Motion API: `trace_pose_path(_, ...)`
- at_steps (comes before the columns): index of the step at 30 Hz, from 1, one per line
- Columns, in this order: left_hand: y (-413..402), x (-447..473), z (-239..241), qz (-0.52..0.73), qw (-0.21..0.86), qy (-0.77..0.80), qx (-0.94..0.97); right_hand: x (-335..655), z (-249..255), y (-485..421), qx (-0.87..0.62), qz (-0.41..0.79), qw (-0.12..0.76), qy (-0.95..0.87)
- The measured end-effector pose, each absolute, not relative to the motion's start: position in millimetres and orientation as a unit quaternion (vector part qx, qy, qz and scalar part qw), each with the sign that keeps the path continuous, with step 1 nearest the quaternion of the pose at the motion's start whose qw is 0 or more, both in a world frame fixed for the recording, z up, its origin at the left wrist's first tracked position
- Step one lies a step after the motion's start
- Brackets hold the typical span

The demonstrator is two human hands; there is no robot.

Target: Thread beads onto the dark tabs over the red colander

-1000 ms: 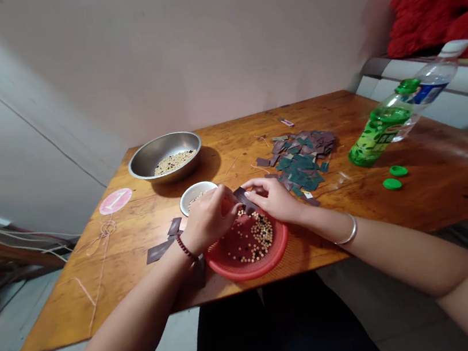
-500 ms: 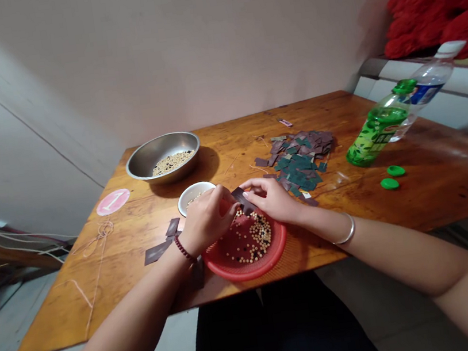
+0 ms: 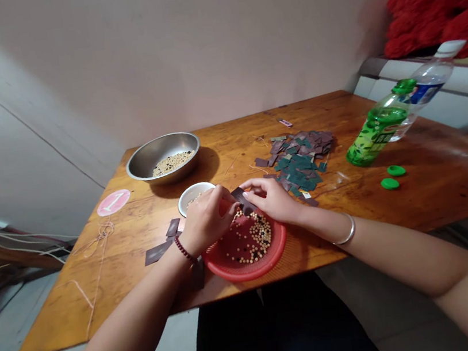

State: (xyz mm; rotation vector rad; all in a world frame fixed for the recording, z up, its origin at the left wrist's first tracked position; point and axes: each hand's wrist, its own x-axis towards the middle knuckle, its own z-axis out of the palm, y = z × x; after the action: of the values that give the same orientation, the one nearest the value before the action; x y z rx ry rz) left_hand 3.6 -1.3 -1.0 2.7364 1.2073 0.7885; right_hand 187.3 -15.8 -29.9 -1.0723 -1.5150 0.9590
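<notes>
My right hand [image 3: 272, 198] pinches a dark square piece [image 3: 242, 198], which looks like sandpaper, above the far rim of a red plastic basket [image 3: 248, 273]. Close by on the left, my left hand [image 3: 209, 217] is closed, thumb against fingers. Whatever it grips is hidden or too small to name. Loose pale and black beads [image 3: 260, 233] lie in the basket, mostly on its right side. Behind my left hand stands a small white bowl [image 3: 195, 192], partly covered, with pale beads inside.
A steel basin [image 3: 164, 159] holding more beads stands at the back left. Brown and green pieces [image 3: 301, 160] are heaped right of centre. Farther right are a green bottle [image 3: 378, 129], a clear bottle [image 3: 433, 77] and green caps [image 3: 393, 176]. Thread [image 3: 99, 241] lies at left.
</notes>
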Motion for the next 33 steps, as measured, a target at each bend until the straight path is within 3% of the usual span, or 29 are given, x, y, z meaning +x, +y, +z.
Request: trace_pose_path(33,-2.6,4.2,1.7,0.249,0.038,0.397,0.882,186.6,-31.3,-14.8,-0.448,0.398,0.494,-0.629)
